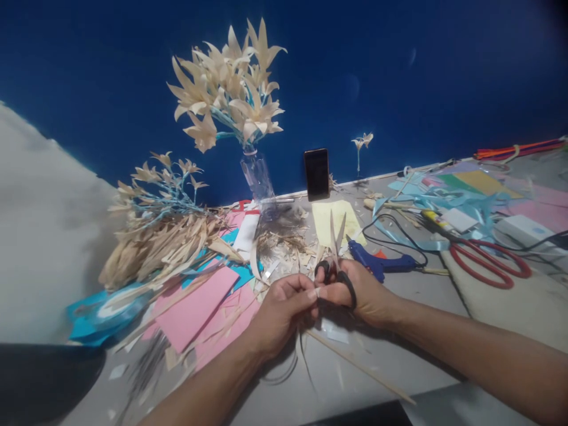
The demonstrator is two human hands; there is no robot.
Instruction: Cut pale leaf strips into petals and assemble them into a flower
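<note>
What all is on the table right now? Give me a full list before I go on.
black-handled scissors: 1, blades open and pointing away, in the right hand
pale leaf strips: a few, cream, under the left hand
handmade flower bouquet: 1, cream with blue stems, in a clear bottle at the blue wall
loose flower stems pile: 1, cream and blue, far left
pink paper sheets: several, left of the hands
yellow paper: 1, behind the scissors
phone: 1, black, leaning on the wall
glue gun: 1, blue, right of the hands
red-handled scissors: 1, right side
coloured sticks: bundle, orange and red, far right
left hand: 1, pinching strips
right hand: 1, fingers in scissor loops
</note>
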